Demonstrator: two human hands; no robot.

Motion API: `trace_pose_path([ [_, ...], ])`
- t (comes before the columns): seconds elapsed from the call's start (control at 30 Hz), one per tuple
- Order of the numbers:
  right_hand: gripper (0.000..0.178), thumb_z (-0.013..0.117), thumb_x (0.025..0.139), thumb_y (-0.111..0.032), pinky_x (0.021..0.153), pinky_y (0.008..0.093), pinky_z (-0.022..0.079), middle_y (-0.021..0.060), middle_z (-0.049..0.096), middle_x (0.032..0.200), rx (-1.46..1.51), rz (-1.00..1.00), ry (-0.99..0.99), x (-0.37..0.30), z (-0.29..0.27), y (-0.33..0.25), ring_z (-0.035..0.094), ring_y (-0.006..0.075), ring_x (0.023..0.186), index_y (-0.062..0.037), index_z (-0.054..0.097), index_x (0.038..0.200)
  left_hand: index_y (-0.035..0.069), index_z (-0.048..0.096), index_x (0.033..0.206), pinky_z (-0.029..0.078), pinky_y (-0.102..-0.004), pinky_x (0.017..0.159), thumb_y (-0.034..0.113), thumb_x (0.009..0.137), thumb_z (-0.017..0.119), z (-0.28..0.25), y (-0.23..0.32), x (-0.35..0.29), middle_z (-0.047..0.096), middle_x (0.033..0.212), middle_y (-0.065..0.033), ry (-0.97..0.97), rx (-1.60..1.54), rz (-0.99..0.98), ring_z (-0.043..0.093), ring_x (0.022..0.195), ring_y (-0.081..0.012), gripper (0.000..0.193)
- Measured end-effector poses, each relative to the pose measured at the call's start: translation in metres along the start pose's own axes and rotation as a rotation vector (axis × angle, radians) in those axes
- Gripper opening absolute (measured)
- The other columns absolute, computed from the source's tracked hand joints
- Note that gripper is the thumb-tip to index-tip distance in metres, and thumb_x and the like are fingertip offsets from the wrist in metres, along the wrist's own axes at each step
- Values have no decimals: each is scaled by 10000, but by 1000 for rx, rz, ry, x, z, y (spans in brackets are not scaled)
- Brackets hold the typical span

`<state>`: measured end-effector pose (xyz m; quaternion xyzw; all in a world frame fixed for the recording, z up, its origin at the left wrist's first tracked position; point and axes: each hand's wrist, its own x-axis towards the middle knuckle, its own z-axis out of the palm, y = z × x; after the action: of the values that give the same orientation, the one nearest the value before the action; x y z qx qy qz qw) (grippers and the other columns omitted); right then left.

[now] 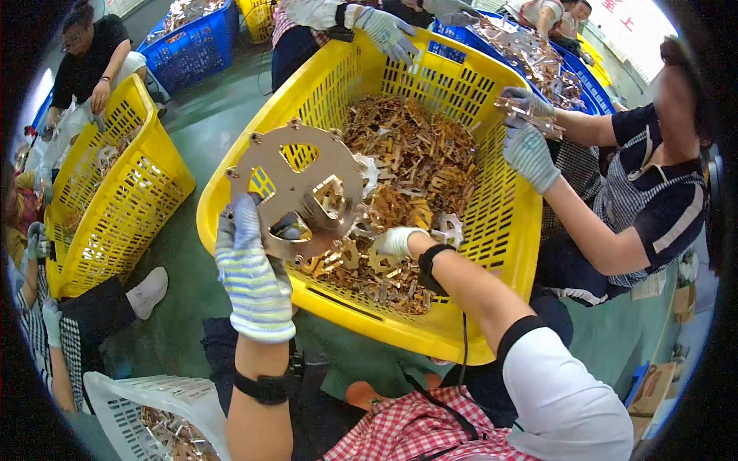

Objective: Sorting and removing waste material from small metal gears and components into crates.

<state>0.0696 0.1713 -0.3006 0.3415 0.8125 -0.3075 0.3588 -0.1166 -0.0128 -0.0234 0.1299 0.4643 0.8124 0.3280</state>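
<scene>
- Left hand (250,269), gloved, grips the round metal plate (296,188) above the yellow crate's (500,253) near-left rim.
- Right hand (396,240) reaches into the crate's metal parts (415,161); its fingers' closure is hidden.

a: what do we see in our left hand (250,265)?

b: a round, flat metal plate (296,188), coppery and shiny, with large cut-out windows and small lugs around its rim. we hold it up on edge above the near corner of the yellow crate (461,338), gripped at its lower edge.

a: and what do we see under our right hand (396,240)?

b: it rests down on the heap of small copper-coloured parts (407,161), a loose tangled pile covering the crate floor. a few pale star-shaped pieces (447,228) lie just beside it.
</scene>
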Motion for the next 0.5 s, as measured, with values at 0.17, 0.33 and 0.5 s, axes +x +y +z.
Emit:
trace_pose_path([
  [0.17, 457, 521, 870, -397, 893, 410, 439, 123, 587, 1189, 0, 150, 135, -44, 16, -37, 554, 283, 1080, -37, 602, 1140, 56, 555, 983, 508, -235, 558, 265, 877, 615, -17, 3, 4, 595, 865, -28, -51, 20, -62, 584, 659, -100, 241],
  [0.33, 311, 621, 815, -230, 750, 358, 475, 83, 663, 965, 337, -25, 146, -66, -11, 4, 602, 208, 823, -70, 639, 1081, 56, 567, 1069, 505, -246, 595, 255, 879, 607, 7, -6, 1, 613, 941, -36, -89, 15, -97, 595, 748, -107, 278],
  [0.5, 249, 565, 894, -182, 598, 284, 481, 44, 637, 764, 909, -177, 313, -166, -54, -25, 578, 121, 655, -15, 617, 1071, 59, 563, 1091, 501, -251, 642, 297, 861, 628, 2, -8, -4, 605, 938, -29, -131, -13, -64, 588, 782, -109, 337],
])
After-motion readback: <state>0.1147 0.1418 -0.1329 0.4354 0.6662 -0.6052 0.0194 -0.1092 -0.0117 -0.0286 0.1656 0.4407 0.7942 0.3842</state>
